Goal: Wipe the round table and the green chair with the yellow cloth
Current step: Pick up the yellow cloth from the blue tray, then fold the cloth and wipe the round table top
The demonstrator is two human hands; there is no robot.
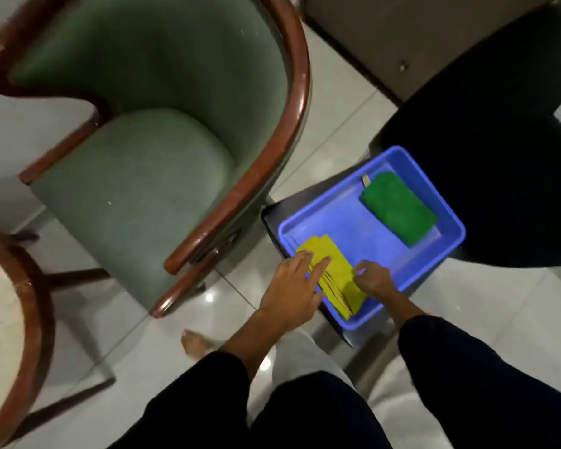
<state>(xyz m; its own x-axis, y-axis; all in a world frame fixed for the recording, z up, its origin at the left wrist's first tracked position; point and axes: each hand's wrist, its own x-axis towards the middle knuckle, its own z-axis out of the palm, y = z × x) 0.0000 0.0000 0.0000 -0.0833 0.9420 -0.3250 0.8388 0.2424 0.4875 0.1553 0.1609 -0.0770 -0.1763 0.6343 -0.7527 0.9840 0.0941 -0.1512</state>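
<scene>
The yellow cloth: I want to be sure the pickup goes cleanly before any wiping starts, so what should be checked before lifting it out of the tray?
1. Yellow cloth in reach, folded, in the near corner of the blue tray: ok.
2. Left hand on the cloth, fingers flat on top: ok.
3. Right hand has a closed grip on the cloth's edge: cannot tell, fingers curled at the edge.
4. Green cloth lies apart, so it will not come along: ok.
5. Green chair seat bare, ready to wipe: ok.
6. Round table top free of things: cannot tell, only its edge shows.
</scene>
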